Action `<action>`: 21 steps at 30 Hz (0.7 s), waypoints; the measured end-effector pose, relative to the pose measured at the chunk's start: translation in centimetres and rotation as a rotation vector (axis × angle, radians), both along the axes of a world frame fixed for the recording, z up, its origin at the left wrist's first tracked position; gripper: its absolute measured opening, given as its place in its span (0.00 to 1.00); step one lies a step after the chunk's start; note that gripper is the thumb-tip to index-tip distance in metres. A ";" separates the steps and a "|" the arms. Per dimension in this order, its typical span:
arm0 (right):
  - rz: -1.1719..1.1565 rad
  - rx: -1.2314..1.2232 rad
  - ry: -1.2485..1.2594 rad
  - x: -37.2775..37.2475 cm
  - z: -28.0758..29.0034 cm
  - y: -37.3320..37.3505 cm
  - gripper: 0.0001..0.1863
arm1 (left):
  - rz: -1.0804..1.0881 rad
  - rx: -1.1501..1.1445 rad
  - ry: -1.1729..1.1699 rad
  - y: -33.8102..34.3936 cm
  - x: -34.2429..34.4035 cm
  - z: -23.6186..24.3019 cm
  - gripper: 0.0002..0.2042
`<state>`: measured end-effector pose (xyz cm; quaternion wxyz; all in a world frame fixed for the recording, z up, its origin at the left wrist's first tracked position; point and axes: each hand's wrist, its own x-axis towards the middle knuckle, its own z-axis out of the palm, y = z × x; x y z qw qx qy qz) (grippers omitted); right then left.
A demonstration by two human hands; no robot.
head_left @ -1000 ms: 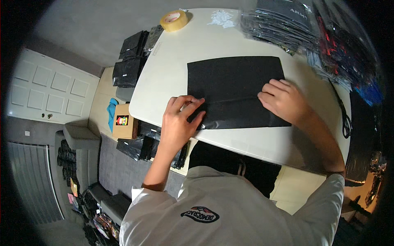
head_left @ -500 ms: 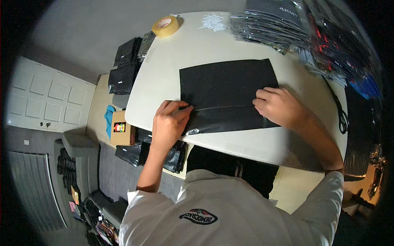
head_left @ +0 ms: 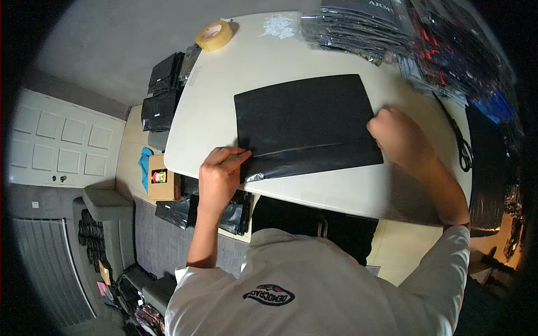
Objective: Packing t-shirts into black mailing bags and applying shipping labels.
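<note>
A flat black plastic mailing bag [head_left: 302, 120] lies on the white table [head_left: 216, 95], with a crease running across its near part. At its lower left edge, near the crease, my left hand [head_left: 223, 169] pinches the plastic between thumb and fingers. My right hand [head_left: 399, 134] is closed at the bag's right edge, its knuckles curled and slightly blurred. Whatever its fingers may hold is hidden. A small shiny patch shows at the bag's near left corner.
A tape roll [head_left: 214, 36] and a pile of white slips [head_left: 278, 26] lie at the far edge. Stacks of plastic-wrapped garments [head_left: 358, 28] fill the far right. Black scissors [head_left: 457, 134] lie near the right edge. A cardboard box [head_left: 159, 185] stands beyond the table's left side.
My right hand has shifted right, from on top of the bag to its right edge. My left hand keeps its pinch at the left edge. The whole view has shifted slightly.
</note>
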<state>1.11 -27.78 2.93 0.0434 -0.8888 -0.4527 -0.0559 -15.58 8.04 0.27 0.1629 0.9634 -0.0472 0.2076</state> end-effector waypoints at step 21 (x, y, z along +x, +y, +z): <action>-0.004 -0.150 -0.016 -0.5 1.4 1.0 0.02 | -0.043 -0.009 0.021 1.1 -1.1 -0.8 0.22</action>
